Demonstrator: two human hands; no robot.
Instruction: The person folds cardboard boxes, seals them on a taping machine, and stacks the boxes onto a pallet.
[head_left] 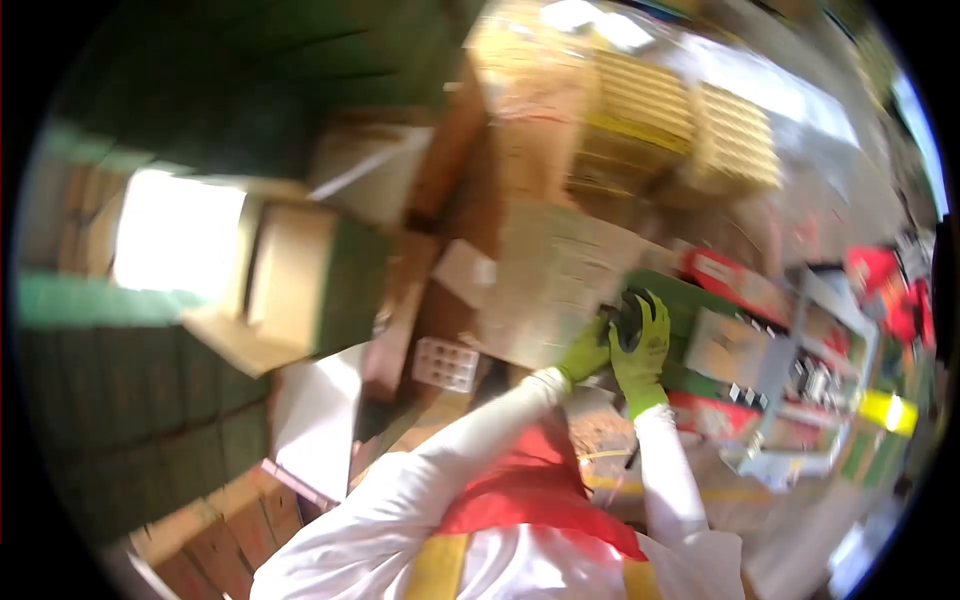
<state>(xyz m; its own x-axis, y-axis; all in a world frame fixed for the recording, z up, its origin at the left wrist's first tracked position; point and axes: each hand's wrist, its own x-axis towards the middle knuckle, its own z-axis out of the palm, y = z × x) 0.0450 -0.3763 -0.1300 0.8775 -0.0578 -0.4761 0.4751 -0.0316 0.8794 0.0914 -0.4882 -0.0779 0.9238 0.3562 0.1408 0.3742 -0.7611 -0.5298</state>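
Observation:
Both hands wear yellow-green work gloves with dark palms, and they meet over the right edge of a flat brown cardboard sheet (560,275). My left hand (583,355) reaches in beside the other, its fingers hidden and blurred. My right hand (642,350) has its fingers curled inward around a dark area between the hands. Whether that dark area is an object or the glove coating is unclear. A green surface (680,300) lies just right of the hands.
Stacks of yellow ridged trays (640,105) stand beyond the cardboard. To the right are red bins (735,280) and a grey rack (785,400) of small parts. An open cardboard box (290,275) and a white compartmented tray (446,365) lie left. Motion blur covers much of the view.

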